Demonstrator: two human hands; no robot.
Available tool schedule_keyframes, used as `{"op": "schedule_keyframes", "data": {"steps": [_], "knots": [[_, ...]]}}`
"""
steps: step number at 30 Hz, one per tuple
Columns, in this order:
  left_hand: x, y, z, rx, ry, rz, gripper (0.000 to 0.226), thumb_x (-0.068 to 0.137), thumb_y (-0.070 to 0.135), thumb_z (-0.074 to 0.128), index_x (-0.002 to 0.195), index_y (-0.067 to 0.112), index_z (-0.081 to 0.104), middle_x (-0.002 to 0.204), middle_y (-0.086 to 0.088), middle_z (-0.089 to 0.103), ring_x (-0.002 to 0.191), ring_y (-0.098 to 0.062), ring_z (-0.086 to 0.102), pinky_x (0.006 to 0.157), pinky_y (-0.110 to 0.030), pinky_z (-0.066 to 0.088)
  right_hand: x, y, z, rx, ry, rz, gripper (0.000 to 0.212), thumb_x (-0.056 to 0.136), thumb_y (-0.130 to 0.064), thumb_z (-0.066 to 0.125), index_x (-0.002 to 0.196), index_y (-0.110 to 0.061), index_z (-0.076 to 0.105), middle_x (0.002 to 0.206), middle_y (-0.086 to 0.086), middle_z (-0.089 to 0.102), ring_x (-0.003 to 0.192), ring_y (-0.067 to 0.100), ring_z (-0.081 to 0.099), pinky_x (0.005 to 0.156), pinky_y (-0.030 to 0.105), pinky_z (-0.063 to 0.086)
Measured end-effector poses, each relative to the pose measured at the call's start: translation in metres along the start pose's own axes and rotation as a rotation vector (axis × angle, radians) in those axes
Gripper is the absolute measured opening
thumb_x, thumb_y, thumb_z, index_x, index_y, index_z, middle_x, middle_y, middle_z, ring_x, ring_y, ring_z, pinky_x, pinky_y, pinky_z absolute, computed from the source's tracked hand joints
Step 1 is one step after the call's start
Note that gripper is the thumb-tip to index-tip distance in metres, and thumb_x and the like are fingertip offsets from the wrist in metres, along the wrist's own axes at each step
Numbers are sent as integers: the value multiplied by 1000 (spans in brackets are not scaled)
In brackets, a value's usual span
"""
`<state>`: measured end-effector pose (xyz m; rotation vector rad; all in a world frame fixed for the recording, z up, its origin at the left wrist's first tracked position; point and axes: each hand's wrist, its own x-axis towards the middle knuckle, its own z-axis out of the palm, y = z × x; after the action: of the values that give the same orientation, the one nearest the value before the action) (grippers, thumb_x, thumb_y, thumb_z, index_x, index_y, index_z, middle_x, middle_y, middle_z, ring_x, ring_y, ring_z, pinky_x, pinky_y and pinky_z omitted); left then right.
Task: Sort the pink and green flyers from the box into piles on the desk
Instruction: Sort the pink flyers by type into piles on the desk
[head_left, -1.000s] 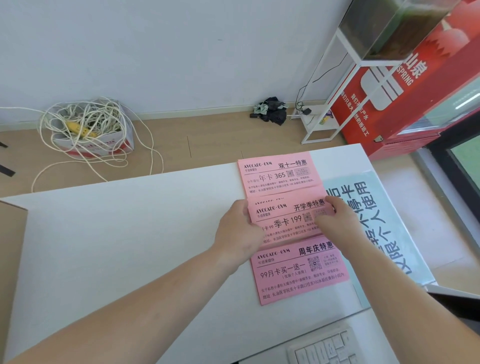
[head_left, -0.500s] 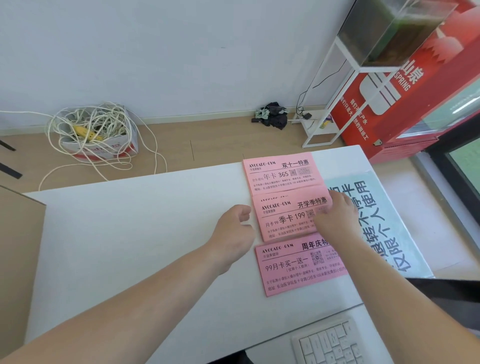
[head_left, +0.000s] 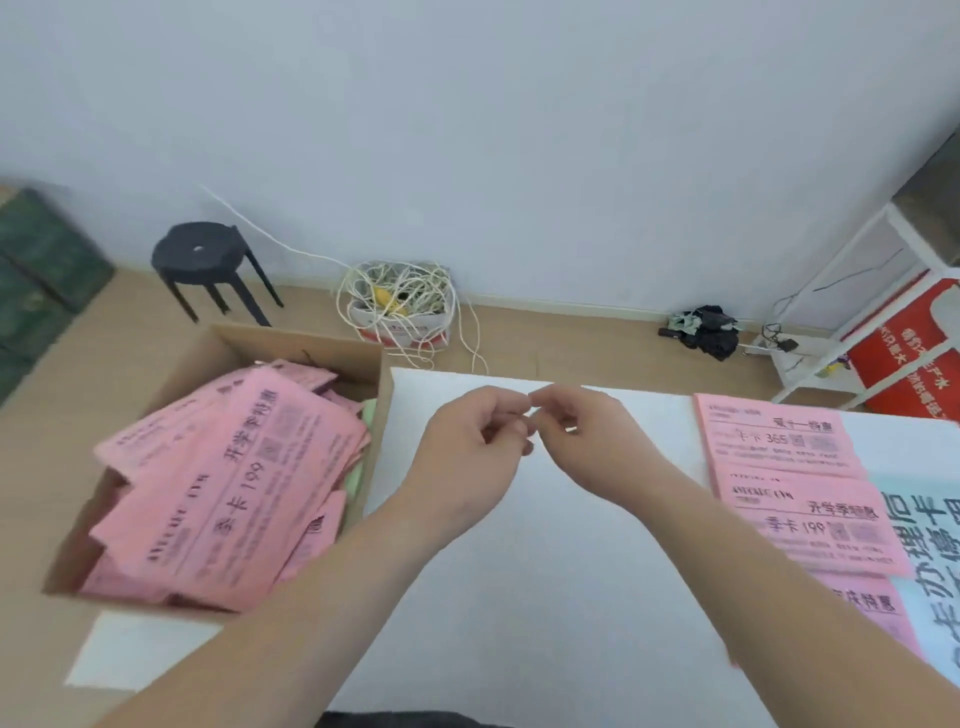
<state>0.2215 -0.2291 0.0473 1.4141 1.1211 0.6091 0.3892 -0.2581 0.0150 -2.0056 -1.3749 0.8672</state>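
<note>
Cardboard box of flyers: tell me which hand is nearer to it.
Left. The left hand is just right of the cardboard box, over the desk; the right hand sits beyond it, farther right.

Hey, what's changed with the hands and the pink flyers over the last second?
Both hands let go of the middle pink pile and moved left toward the box; the left hand and right hand now hover empty over the desk. The three pink piles stayed put.
</note>
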Motion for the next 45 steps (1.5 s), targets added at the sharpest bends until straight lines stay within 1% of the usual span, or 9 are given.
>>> {"op": "schedule_keyframes", "data": {"steps": [8,13,19,22,29,32,36,40,45], "knots": [[-55,-56,-196,325,571,-102,23,97,13,59,110,28,71,107,15,71,99,-6,64,81,-20,45,-5,-107,138,125,-73,-286,29,99,-10,57,117,-27,72,121,-19,67,113,-6,56,94,5,40],[-77,-85,-229,542,568,-110,23,93,17,64,114,26,71,110,12,66,102,-13,63,88,-30,48,3,-121,179,-45,-173,-342,35,96,-12,59,126,-26,68,128,-16,61,113,4,57,98,28,50],[-86,-100,-245,552,410,-98,31,86,19,75,113,33,69,109,16,58,87,9,58,76,-12,43,-6,-112,198,-372,-134,-436,51,92,-40,61,143,-40,55,149,-21,46,133,8,44,113,23,35],[-88,-97,-243,569,431,-88,37,88,19,72,122,33,66,115,15,56,84,3,63,81,-29,51,-7,-119,191,-324,-176,-414,70,91,-50,64,153,-54,31,157,-25,31,116,7,56,102,23,40],[-90,-90,-237,230,313,-87,17,91,17,71,101,30,74,85,11,70,69,1,61,73,-24,55,-13,-131,179,-334,-291,-532,106,87,-27,73,146,-74,-1,163,-24,-8,142,14,37,92,30,53],[-95,-85,-229,297,138,-34,10,95,22,67,96,14,72,79,-5,62,63,-10,48,66,-35,48,-10,-141,177,-337,-237,-700,96,83,-7,67,152,-60,27,168,-14,-3,156,20,9,104,34,46],[-112,-77,-221,213,-66,-29,13,90,26,75,97,37,75,93,12,70,81,-11,65,76,-28,56,-5,-137,173,-437,-190,-799,41,74,-7,63,105,-33,71,156,-2,45,154,27,23,111,49,44],[-111,-101,-246,217,440,-110,14,95,24,66,95,35,75,84,20,73,79,3,66,80,-30,58,-13,-127,162,-442,-186,-731,28,82,-8,58,101,-28,63,158,-10,42,156,19,16,110,39,42],[-112,-112,-259,240,440,-184,24,97,16,58,94,36,71,93,17,68,86,-8,70,82,-40,62,-16,-128,167,-391,-221,-713,26,84,-10,53,102,-29,59,157,-14,40,157,14,11,115,34,31]]}}
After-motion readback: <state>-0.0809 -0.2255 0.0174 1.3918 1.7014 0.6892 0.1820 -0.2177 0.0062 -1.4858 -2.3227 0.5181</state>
